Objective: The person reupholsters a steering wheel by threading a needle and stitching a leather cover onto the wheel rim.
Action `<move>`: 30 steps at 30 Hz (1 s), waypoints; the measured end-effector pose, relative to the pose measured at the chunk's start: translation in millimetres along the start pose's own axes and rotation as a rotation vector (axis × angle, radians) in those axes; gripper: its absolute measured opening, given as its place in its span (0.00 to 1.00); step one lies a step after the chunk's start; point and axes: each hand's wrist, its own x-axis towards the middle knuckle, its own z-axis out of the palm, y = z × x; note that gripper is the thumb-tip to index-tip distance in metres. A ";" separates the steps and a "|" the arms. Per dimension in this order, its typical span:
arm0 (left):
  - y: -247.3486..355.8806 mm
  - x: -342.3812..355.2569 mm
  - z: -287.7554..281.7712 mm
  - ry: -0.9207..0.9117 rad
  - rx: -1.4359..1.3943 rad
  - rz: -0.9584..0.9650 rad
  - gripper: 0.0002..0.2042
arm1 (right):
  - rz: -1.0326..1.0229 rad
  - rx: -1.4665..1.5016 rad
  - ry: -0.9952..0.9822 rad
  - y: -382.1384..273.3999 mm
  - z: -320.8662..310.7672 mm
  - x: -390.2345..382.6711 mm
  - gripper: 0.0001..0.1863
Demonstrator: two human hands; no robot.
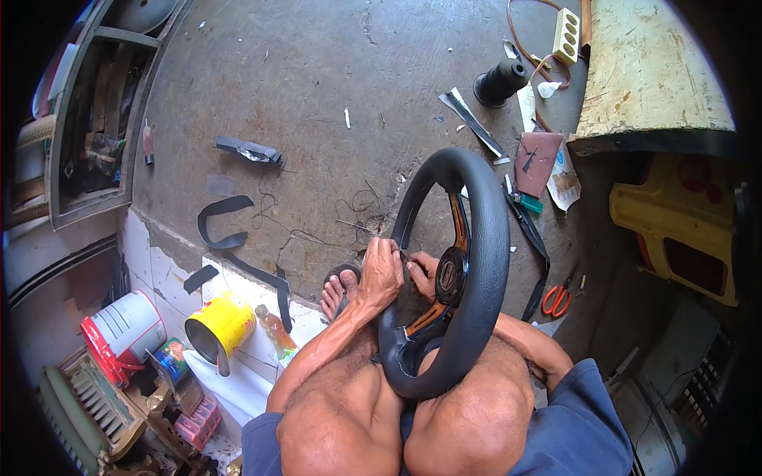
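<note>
A black-covered steering wheel (486, 206) with wood-look spokes stands tilted between my knees. At the left side of its rim, my left hand (382, 271) is closed in a pinch, its fingertips against the cover. A thin needle (355, 226) juts out leftward from those fingers, though the grip itself is partly hidden. My right hand (424, 274) reaches through the wheel and closes on the inner side of the same rim, fingers bent. Loose dark thread (305, 236) trails over the floor beside my left hand. Low on the rim, a seam edge shows near the bottom spoke.
Orange-handled scissors (556, 301) lie at right. Beyond the wheel stand a black thread spool (500, 83) and a power strip (566, 37). Black strips (222, 218) curl on the floor at left. A yellow bucket (220, 325) and white-red pail (125, 333) sit lower left.
</note>
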 end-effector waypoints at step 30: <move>10.9 -7.8 -15.4 -0.075 -0.019 -0.078 0.05 | -0.069 -0.056 0.018 5.5 -0.5 5.6 0.12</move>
